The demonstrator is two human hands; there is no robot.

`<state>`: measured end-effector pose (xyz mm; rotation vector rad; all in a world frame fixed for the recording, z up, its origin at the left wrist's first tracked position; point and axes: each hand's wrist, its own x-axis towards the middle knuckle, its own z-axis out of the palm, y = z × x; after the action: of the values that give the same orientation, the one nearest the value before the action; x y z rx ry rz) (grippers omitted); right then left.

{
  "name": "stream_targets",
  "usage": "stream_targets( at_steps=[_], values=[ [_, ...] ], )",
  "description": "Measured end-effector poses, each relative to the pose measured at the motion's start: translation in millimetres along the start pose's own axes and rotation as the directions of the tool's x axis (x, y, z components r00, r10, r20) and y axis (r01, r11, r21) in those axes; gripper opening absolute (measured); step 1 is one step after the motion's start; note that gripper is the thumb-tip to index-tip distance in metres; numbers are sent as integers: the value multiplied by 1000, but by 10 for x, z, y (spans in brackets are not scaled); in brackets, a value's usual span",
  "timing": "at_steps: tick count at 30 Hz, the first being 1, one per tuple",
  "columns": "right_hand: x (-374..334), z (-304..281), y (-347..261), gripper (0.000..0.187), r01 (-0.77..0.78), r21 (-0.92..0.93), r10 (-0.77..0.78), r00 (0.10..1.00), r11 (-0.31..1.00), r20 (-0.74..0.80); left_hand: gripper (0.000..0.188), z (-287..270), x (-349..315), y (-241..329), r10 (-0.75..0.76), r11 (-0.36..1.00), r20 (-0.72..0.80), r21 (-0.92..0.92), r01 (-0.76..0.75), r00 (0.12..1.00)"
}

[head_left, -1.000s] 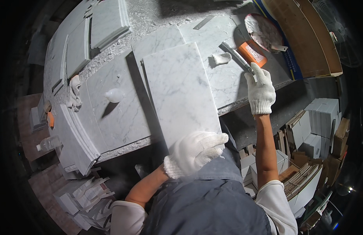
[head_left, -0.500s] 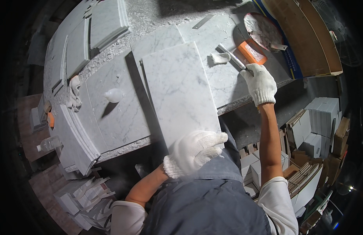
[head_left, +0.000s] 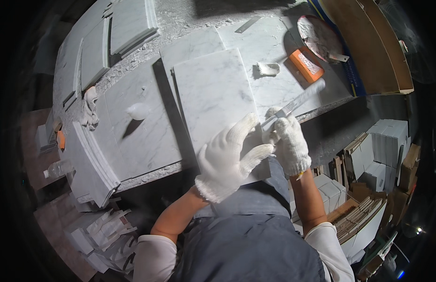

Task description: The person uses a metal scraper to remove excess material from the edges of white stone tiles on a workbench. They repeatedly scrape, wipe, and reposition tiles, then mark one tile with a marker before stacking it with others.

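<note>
A white marble tile (head_left: 213, 94) with grey veins lies slanted on top of other slabs, its near end toward my body. Over its near right part is my left hand (head_left: 225, 162) in a white knit glove, fingers and thumb spread apart. By the tile's right edge my right hand (head_left: 288, 141), gloved too, is closed around a slim grey-white stick-like tool (head_left: 300, 98). The tool points up and right, blurred at its far end; its exact kind is unclear. Its lower end comes near my left fingertips; I cannot tell whether they touch.
On the bench are an orange block-like case (head_left: 306, 65), a small white piece (head_left: 268, 69), a round dish of pale paste (head_left: 320, 38) and a flat metal strip (head_left: 247, 24). A white bulb-shaped object (head_left: 139, 111) stands left. Stacked tiles (head_left: 93, 160) and cardboard (head_left: 387, 42) flank it.
My right hand has come from beside the orange case down and left to the tile's edge, bringing the stick-like tool. My left hand has shifted up slightly and its fingers have spread.
</note>
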<state>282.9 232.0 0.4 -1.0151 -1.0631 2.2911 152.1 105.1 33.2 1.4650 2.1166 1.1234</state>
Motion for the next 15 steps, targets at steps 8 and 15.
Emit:
stream_targets(
  at_steps=[8, 15],
  values=[
    [-41, 17, -97, 49, 9, -98, 5, 990, 995, 140, 35, -90, 78, -47, 41, 993, 26, 108, -43, 999],
    [-51, 101, -110, 38, 28, -215, -11, 997, 976, 82, 30, -78, 66, -127, 38, 984, 4, 173, -38, 999]
  ],
)
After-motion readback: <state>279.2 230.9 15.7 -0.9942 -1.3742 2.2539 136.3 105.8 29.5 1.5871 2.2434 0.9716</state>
